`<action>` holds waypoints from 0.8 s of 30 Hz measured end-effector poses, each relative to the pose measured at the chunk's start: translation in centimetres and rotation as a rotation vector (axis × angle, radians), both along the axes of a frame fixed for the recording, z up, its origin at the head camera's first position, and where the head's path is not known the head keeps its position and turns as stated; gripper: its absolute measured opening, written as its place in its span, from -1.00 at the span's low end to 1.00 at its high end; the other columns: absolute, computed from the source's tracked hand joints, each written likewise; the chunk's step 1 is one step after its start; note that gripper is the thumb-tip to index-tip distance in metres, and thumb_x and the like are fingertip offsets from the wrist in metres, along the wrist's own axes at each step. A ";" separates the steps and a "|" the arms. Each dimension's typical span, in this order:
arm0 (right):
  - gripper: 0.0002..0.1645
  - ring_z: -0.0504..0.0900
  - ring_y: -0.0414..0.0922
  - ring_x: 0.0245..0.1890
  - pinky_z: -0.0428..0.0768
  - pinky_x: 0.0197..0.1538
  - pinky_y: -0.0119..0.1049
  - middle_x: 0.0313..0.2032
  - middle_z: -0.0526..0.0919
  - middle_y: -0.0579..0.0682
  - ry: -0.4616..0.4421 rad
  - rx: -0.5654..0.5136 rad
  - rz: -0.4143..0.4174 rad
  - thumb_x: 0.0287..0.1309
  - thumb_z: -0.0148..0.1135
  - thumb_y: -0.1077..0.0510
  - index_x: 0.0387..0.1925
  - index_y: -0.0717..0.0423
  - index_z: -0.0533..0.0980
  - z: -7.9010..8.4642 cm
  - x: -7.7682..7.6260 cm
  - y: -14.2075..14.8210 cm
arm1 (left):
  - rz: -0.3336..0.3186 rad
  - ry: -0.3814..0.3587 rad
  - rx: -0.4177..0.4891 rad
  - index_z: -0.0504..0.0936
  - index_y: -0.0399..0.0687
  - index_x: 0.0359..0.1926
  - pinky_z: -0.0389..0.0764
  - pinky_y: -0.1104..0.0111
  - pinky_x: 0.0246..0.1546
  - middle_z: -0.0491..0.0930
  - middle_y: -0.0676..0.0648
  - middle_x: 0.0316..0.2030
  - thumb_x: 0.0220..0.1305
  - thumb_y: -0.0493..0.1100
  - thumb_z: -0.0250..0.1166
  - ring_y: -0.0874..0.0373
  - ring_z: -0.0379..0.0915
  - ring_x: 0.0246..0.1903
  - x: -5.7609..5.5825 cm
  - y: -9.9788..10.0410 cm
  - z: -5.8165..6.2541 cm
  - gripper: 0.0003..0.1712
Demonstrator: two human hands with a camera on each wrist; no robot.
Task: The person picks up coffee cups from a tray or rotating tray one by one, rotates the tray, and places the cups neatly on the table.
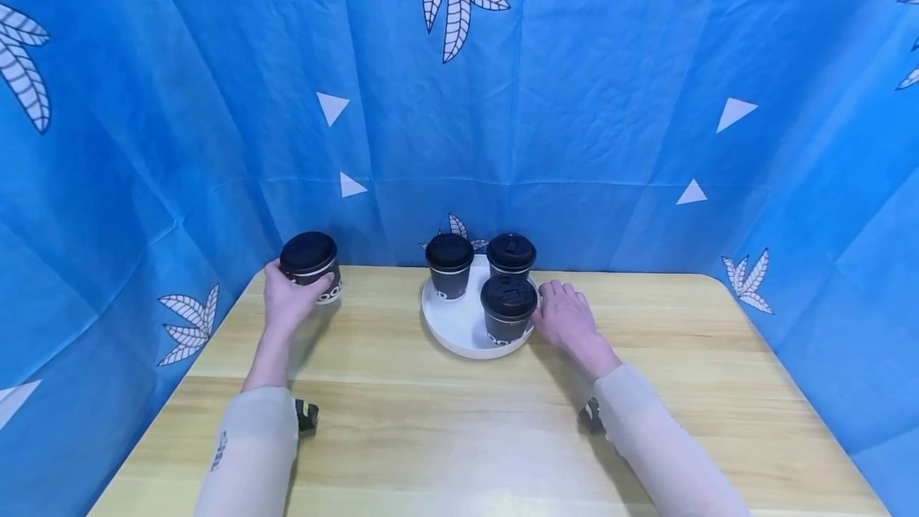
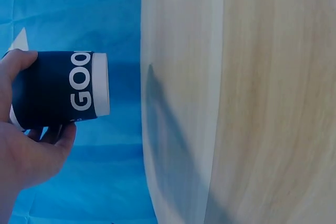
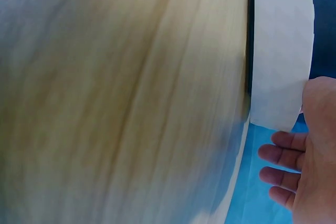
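Note:
Toward the table's far left corner, my left hand [image 1: 289, 297] grips a black paper coffee cup [image 1: 310, 254] with a dark lid. In the left wrist view that cup [image 2: 55, 87] shows white letters and a white base, held off the table with thumb and fingers around its side. My right hand [image 1: 567, 317] pinches the right rim of a round white tray [image 1: 465, 341]. The right wrist view has the thumb over the tray's wall [image 3: 281, 51], the other fingers outside it. On the tray stand three lidded cups: back left [image 1: 449, 266], back right [image 1: 511, 254] and front right [image 1: 508, 309].
A pale wooden table [image 1: 431, 429] lies under everything. Blue curtains [image 1: 603, 102] with leaf prints hang behind and on both sides, close to the table's edges. Dark wrist devices [image 1: 306, 416] show by both sleeves.

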State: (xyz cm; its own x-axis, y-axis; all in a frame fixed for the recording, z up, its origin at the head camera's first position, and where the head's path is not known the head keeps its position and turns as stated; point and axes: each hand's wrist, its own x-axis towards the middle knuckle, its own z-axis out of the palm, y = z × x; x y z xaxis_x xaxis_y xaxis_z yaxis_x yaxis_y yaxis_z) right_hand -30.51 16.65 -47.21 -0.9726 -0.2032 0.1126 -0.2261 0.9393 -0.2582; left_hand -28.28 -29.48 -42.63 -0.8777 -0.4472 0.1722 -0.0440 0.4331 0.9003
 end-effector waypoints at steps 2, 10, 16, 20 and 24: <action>-0.44 0.44 0.18 0.15 0.45 0.19 0.09 0.15 0.52 0.20 0.000 0.005 0.001 0.39 0.15 -0.04 0.22 0.28 0.44 0.0 0.1 -0.1 | 0.017 -0.015 0.000 0.00 -0.36 0.53 0.23 -0.08 0.50 0.26 -0.45 0.42 0.14 -0.14 0.54 -0.30 0.21 0.42 -0.2 -0.4 -0.2 0.14; -0.45 0.44 0.16 0.14 0.45 0.19 0.08 0.13 0.52 0.18 0.000 0.012 -0.007 0.39 0.14 -0.05 0.21 0.26 0.45 0.0 0.1 -0.1 | 0.052 -0.097 0.016 -0.09 -0.32 0.56 0.15 -0.10 0.54 0.17 -0.47 0.47 0.17 -0.11 0.52 -0.33 0.14 0.47 -0.7 -2.0 -0.5 0.20; -0.44 0.43 0.17 0.16 0.44 0.22 0.10 0.15 0.52 0.19 -0.008 0.014 -0.010 0.39 0.15 -0.05 0.22 0.26 0.44 0.1 0.0 0.0 | 0.061 -0.143 0.024 -0.16 -0.33 0.57 0.12 -0.11 0.55 0.10 -0.49 0.50 0.18 -0.08 0.52 -0.36 0.09 0.49 -1.2 -3.0 -0.8 0.24; -0.44 0.44 0.16 0.15 0.45 0.22 0.09 0.15 0.52 0.18 -0.010 0.010 -0.011 0.40 0.15 -0.06 0.22 0.25 0.44 0.1 0.1 0.0 | 0.076 -0.159 0.028 -0.18 -0.31 0.57 0.11 -0.08 0.55 0.09 -0.48 0.51 0.17 -0.08 0.52 -0.35 0.08 0.50 -1.3 -3.4 -1.0 0.25; -0.44 0.44 0.16 0.14 0.45 0.21 0.09 0.14 0.52 0.18 -0.010 0.006 -0.011 0.40 0.14 -0.07 0.21 0.25 0.45 0.2 0.2 0.0 | 0.091 -0.184 0.029 -0.21 -0.30 0.58 0.09 -0.07 0.56 0.06 -0.47 0.52 0.18 -0.06 0.51 -0.35 0.04 0.51 -1.4 -3.7 -1.2 0.27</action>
